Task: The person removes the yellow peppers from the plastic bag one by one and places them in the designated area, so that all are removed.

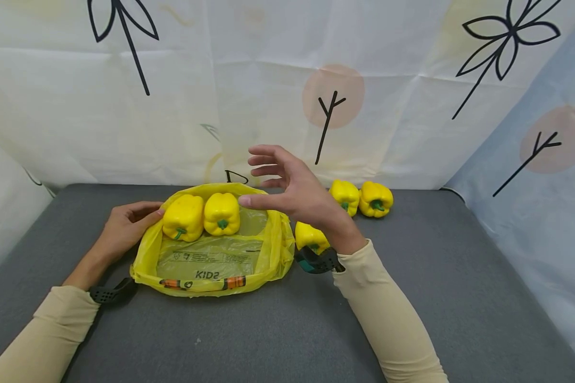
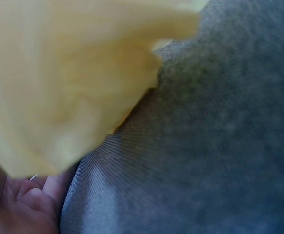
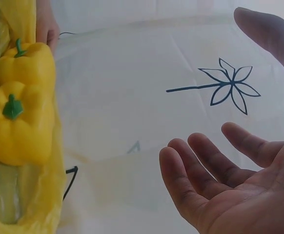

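A yellow plastic bag (image 1: 275,255) lies with its mouth spread wide on the grey table. Two yellow bell peppers, one on the left (image 1: 184,217) and one beside it (image 1: 222,213), sit inside at the back, green stems facing the front. My left hand (image 1: 120,234) pinches the bag's left rim between thumb and fingers. In the left wrist view, yellow plastic (image 2: 69,87) covers much of that hand. My right hand (image 1: 297,189) is raised over the bag's right back edge, fingers spread and slightly bent, palm (image 3: 254,204) bare.
To the right of the bag are three more yellow bell peppers: one near its side (image 1: 310,237), partly behind the right wrist, and two farther back, a left one (image 1: 343,194) and a right one (image 1: 376,199). A patterned white cloth (image 1: 268,106) hangs behind the table (image 1: 211,340).
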Demonstrator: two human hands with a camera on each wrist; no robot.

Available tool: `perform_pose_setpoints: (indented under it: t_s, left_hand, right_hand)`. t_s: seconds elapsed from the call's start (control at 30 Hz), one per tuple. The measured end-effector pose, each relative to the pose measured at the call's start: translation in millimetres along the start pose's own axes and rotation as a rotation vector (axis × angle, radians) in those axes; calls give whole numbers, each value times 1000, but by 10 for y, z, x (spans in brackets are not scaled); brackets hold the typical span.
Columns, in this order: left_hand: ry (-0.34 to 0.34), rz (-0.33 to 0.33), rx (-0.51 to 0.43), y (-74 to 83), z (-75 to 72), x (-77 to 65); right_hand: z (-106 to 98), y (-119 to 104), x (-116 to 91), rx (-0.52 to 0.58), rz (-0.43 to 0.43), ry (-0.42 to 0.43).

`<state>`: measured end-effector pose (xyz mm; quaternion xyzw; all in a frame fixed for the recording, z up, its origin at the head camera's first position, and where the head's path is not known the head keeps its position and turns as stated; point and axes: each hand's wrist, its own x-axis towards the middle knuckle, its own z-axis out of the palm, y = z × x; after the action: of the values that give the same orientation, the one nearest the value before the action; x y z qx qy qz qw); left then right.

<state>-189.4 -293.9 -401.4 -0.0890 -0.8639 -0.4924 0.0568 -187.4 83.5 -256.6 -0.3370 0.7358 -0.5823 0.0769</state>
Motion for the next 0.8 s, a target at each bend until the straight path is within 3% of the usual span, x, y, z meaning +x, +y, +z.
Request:
perform_pose_setpoints:
  t_s: [0.8]
  left_hand:
    - [-6,5,-10,10,-4,-3]
  right_hand:
    - [233,139,237,96,12,29]
